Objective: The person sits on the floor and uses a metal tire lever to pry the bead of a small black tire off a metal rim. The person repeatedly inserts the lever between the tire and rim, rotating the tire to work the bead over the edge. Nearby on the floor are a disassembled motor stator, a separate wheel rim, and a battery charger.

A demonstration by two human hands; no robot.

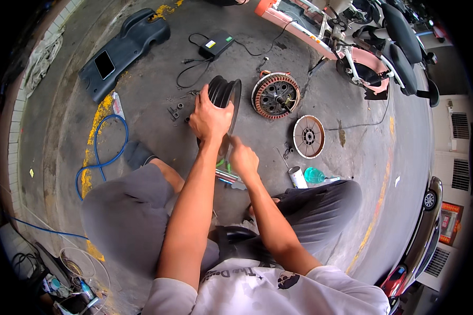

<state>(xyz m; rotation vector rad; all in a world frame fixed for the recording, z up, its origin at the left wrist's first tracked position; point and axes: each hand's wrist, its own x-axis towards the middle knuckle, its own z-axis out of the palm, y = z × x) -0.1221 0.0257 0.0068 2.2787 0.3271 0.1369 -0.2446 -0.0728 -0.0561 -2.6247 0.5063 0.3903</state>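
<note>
Wheel rim, black, stands on edge in the head view, under the left hand, whose fingers and thumb, parted, clasp it. The right hand, blurred and curled, is by the rim's near end; what it grips I cannot tell. Dark lettering marks the white shirt; labels, the black power box.

Grey floor bears worn yellow lines; white tiling edges it at nine o'clock, a pale wall with slatted grilles at three.
</note>
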